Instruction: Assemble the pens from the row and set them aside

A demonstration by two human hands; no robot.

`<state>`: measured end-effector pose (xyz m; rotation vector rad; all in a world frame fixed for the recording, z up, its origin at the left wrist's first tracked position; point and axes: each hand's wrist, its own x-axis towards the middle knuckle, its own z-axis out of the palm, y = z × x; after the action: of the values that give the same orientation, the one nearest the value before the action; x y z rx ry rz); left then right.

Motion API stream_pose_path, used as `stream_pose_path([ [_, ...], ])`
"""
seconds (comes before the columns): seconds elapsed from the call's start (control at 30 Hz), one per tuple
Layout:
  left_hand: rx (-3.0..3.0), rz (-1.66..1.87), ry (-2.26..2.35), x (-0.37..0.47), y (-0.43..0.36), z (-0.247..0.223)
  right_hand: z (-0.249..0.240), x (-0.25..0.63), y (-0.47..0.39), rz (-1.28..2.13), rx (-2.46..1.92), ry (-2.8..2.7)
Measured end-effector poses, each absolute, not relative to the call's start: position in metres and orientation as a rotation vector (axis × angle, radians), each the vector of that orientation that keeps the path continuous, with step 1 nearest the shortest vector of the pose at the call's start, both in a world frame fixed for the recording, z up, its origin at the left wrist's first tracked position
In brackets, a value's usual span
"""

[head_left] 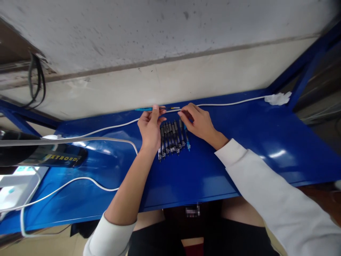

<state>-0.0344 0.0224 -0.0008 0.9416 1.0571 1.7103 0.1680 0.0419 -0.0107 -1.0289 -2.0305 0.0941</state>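
Observation:
Near the back of the blue table, my left hand (pixel 151 126) is closed around a pen (pixel 145 109) with a light-blue barrel. A thin dark refill with a yellowish band and a pale end sticks out of it to the right. My right hand (pixel 198 121) is just off that end, thumb and fingertips pinched together; whatever they may hold is too small to make out. Below and between both hands lies a row of several dark clear-barrelled pens (pixel 170 137), side by side. A blue pen (pixel 187 138) lies at the row's right end, partly under my right hand.
A white cable (pixel 112 127) runs along the back of the blue table (pixel 213 170), behind my hands. More white cables, a black bottle-like object (pixel 61 154) and a white power strip (pixel 21 177) are at left. White crumpled material (pixel 278 99) lies far right. A wall stands behind.

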Motion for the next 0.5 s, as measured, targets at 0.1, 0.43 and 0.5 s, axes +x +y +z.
stream_pose_path([
  [0.1, 0.860, 1.712, 1.042, -0.043, 0.027, -0.005, -0.007, 0.168, 0.040, 0.102, -1.025, -1.971],
  [0.43, 0.821, 1.641, 1.018, -0.037, 0.023, -0.003, -0.009, 0.167, 0.040, 0.130, -0.999, -1.988],
  [0.5, 0.837, 1.635, 1.022, -0.032, 0.021, -0.001, -0.010, 0.167, 0.040, 0.131, -1.005, -2.005],
])
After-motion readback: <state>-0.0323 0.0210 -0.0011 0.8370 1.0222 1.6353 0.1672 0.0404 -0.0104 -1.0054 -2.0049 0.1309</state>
